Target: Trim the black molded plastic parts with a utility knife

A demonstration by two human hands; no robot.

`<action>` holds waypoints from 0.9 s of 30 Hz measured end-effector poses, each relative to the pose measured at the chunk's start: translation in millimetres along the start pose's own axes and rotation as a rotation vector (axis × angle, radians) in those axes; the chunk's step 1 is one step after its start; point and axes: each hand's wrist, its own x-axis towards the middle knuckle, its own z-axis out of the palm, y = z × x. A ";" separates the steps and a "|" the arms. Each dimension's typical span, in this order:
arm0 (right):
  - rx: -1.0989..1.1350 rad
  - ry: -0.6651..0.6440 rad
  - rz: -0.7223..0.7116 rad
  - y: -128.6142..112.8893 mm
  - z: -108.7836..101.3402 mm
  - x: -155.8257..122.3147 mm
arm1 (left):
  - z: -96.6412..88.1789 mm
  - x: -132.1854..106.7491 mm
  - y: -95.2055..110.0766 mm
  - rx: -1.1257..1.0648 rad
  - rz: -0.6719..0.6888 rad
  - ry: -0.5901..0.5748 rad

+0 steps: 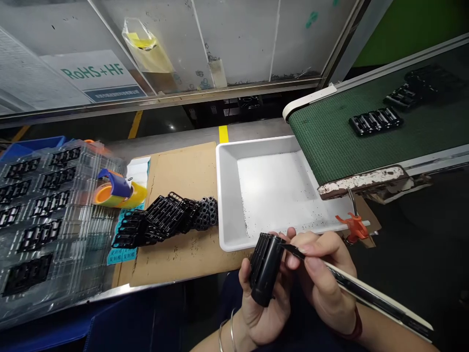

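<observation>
Left hand (266,320) clamped on black moulded plastic part (264,269) over lap; right hand (322,278) pinching craft knife (370,293), blade tip at part's upper edge; hands close together; white tray (226,205) beyond; heap of black parts (172,217) on cardboard sheet (176,166).

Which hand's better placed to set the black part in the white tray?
Left, probably. The left hand already holds the black plastic part, close to the white tray's near edge. The right hand is occupied, gripping a long knife with its blade at the part.
</observation>
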 end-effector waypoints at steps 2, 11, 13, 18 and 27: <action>-0.005 0.008 0.001 -1.0 -1.0 -0.2 | 2.0 0.1 -0.7 -0.001 -0.006 -0.004; -0.004 0.029 0.118 -7.4 -6.6 -2.7 | 10.3 1.4 -2.5 0.015 -0.040 -0.005; -0.044 0.044 0.090 -8.6 -6.1 -3.6 | 8.2 0.7 -2.5 0.057 -0.011 -0.005; -0.031 0.011 0.103 -10.3 -5.7 -3.7 | -2.7 -2.0 -1.2 0.172 0.023 -0.031; 0.035 0.165 0.141 -24.2 -25.0 17.9 | -5.2 -11.9 6.2 0.716 0.341 0.029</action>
